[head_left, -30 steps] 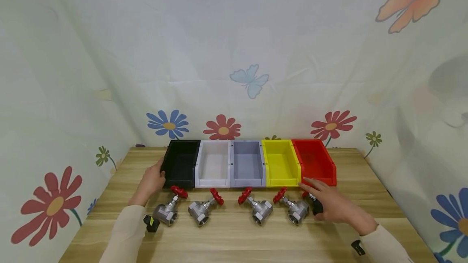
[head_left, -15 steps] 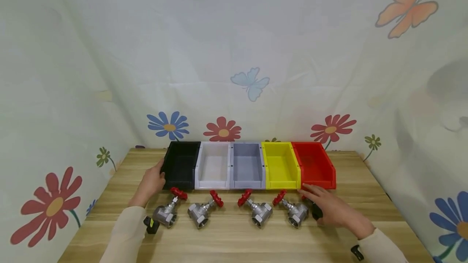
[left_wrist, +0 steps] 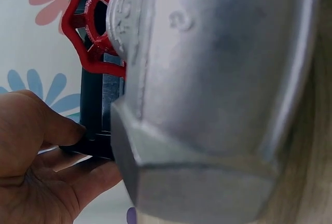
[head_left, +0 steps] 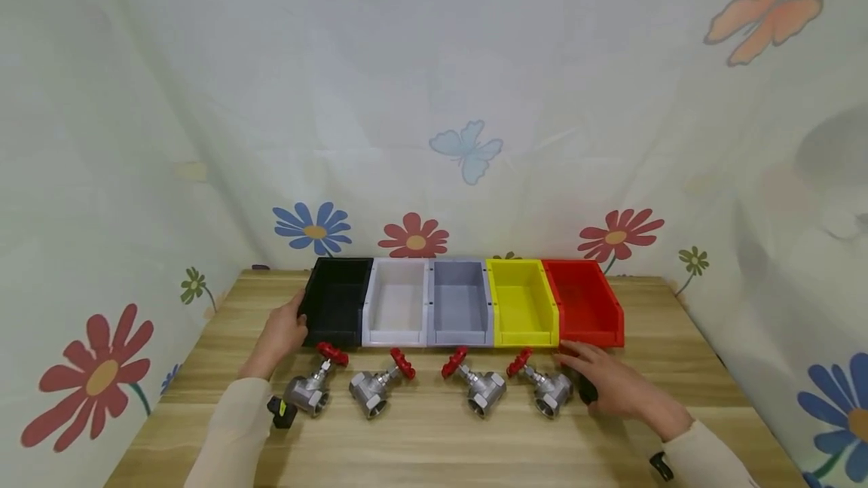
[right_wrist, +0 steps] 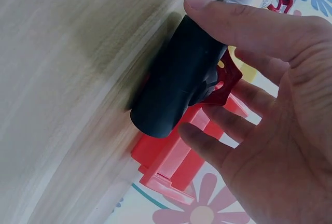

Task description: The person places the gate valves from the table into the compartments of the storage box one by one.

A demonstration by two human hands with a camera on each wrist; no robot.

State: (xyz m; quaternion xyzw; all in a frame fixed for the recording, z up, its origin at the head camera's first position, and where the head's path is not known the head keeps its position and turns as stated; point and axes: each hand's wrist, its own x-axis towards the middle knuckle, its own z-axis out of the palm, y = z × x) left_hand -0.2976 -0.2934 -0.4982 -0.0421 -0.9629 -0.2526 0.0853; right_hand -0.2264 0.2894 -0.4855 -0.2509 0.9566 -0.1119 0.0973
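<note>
At the left end of a row of bins, my left hand [head_left: 278, 333] grips the near left corner of a black bin [head_left: 335, 307]. In the left wrist view the thumb lies on that corner and the fingers [left_wrist: 91, 180] stand behind it. My right hand [head_left: 620, 382] is spread over a black valve [right_wrist: 179, 76] with a red handwheel [right_wrist: 224, 83]. The thumb lies across one end of this valve and loosely bent fingers are near its handwheel; firm contact cannot be told. Most of the black valve is hidden by the hand in the head view.
White [head_left: 396, 339], grey [head_left: 461, 339], yellow [head_left: 525, 339] and red bins [head_left: 597, 339] continue the row. Several silver valves with red handwheels lie in front, such as the leftmost valve [head_left: 308, 395] near the left wrist. A patterned cloth [head_left: 380, 81] hangs behind the wooden table [head_left: 434, 450].
My right hand has shifted slightly down, around the black valve, and its red handwheel is now covered in the head view. The left hand stays at the black bin; the head view sways slightly.
</note>
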